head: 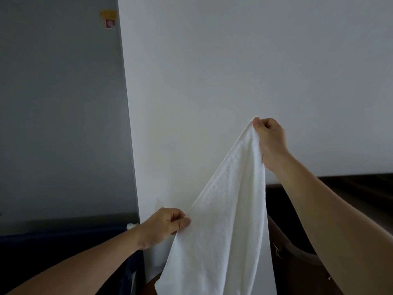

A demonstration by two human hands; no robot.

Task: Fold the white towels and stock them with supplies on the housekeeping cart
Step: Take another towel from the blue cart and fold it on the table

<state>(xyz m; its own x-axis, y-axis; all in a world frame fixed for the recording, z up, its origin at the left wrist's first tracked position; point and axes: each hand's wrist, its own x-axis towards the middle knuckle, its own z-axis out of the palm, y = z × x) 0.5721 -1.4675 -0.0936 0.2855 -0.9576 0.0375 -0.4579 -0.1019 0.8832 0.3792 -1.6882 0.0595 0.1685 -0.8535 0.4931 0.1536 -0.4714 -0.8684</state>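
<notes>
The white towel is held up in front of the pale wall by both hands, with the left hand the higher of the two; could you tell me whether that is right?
Not quite: the head view shows the right hand higher, pinching the top of the white towel, while the left hand pinches its edge lower down. Both do hold it before the wall.

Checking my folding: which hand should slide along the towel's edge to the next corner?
Left, probably: the left hand pinches the white towel at its edge; the right hand holds its raised corner.
</notes>
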